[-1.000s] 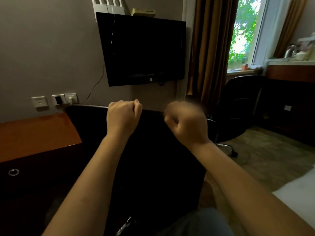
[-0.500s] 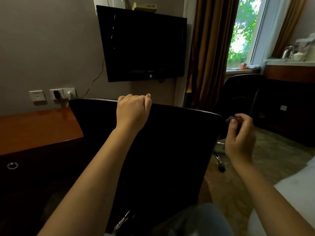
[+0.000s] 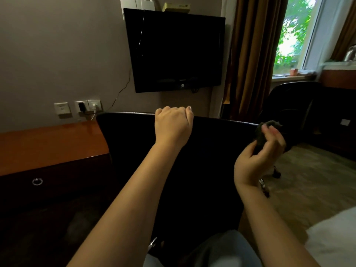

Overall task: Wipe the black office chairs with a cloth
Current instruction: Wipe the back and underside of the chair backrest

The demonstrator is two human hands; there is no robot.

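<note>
While the head view is considered, the left hand (image 3: 173,126) is seen with its fingers curled over the top edge of the near black padded office chair (image 3: 134,151), whose broad backrest is gripped close in front of the person. To the right, a small dark grey cloth (image 3: 264,130) is held bunched between the bent fingers and thumb of the right hand (image 3: 258,160), just beside the upper right corner of that backrest; because the hand is blurred, it cannot be told whether the cloth is touching the chair. A second black office chair (image 3: 289,105) is seen farther back on the right, below a bright window (image 3: 292,35) and beside long brown curtains (image 3: 248,54). A flat black television (image 3: 177,51) is mounted on the grey wall above the near chair, and white wall sockets (image 3: 87,106) with plugs in them are set to its lower left. A glossy orange-brown wooden tabletop (image 3: 48,147) is seen at the left, next to the chair's backrest. A patterned beige floor (image 3: 308,180) is visible at the right, and the corner of a white bed (image 3: 337,237) is seen at the lower right.
</note>
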